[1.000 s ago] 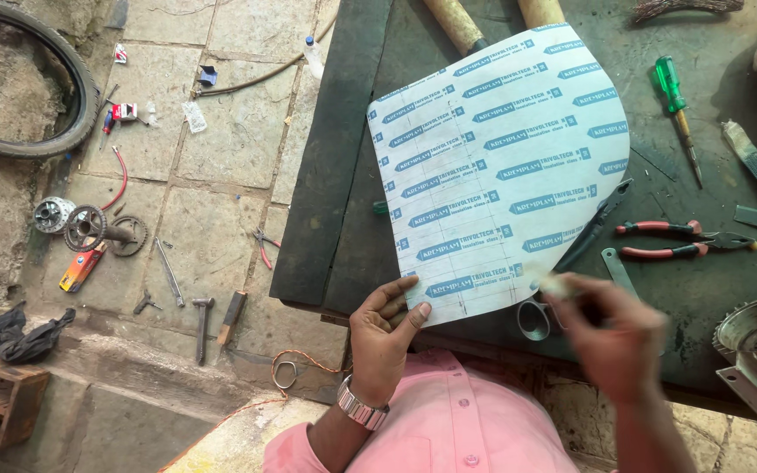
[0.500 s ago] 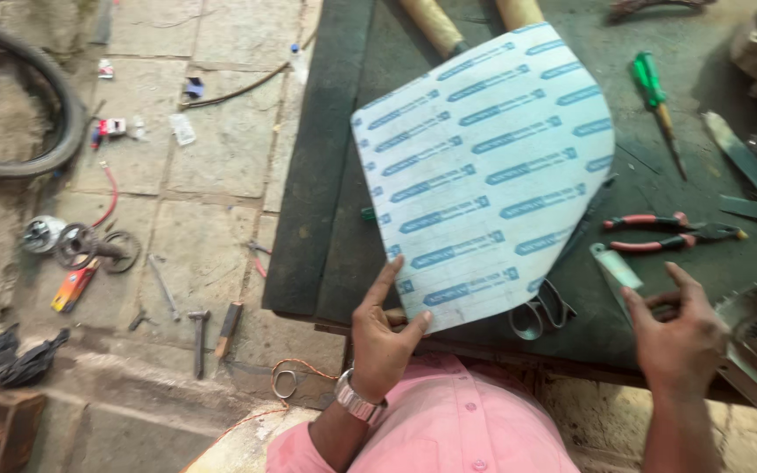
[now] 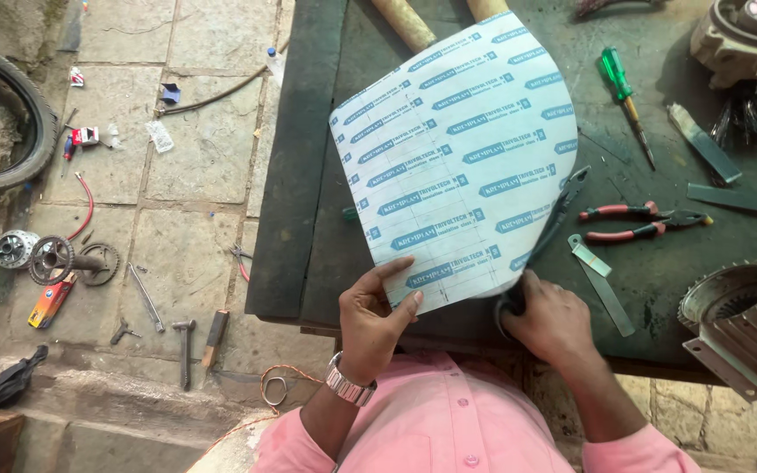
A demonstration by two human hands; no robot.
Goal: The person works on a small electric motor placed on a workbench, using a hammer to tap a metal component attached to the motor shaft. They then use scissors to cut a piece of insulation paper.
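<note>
Sheet [image 3: 457, 158] w/ blue marks lies at near edge of dark surface [image 3: 308, 175], left hand [image 3: 374, 320] pinching its corner to keep it flat & right hand [image 3: 549, 320] closed round black scissors [image 3: 554, 219] beside it.

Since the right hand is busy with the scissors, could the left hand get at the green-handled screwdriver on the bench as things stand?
Probably not readily. The left hand grips the near edge of the printed sheet, and the green-handled screwdriver lies far across the bench, beyond the sheet and the right hand with its scissors.
</note>
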